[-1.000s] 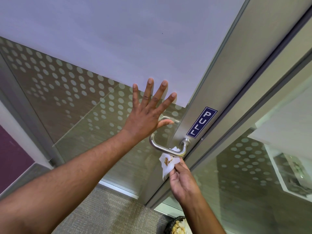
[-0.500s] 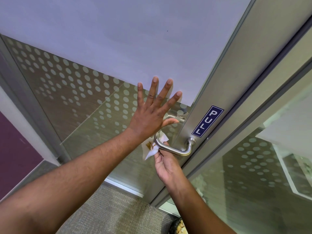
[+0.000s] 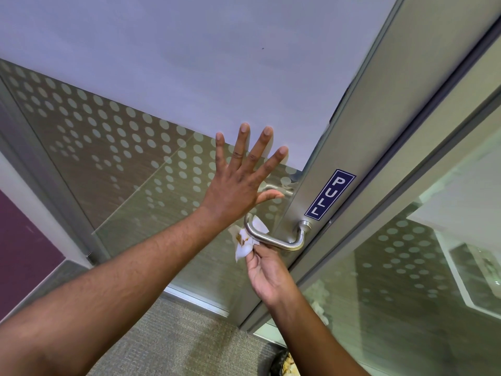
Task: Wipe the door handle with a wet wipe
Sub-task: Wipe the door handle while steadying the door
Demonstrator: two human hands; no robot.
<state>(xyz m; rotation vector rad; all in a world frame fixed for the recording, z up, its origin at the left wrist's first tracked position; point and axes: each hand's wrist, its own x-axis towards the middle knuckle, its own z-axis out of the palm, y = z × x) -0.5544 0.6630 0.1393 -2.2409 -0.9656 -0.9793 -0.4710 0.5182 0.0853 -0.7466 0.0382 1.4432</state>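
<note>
Right hand (image 3: 267, 272) pinches a wipe (image 3: 245, 240) w/ fingertips, pressing it on the handle (image 3: 273, 237) near its left bend; wipe shows brown stains. Left hand (image 3: 238, 183) is spread flat, 5 fingers splayed, on the glass door (image 3: 135, 147) just above the handle. Blue PULL sign (image 3: 330, 194) sits on the frame, right of the handle.

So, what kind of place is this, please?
Probably an office: a glass door with frosted dots, a steel handle, a PULL sign and grey carpet.
</note>
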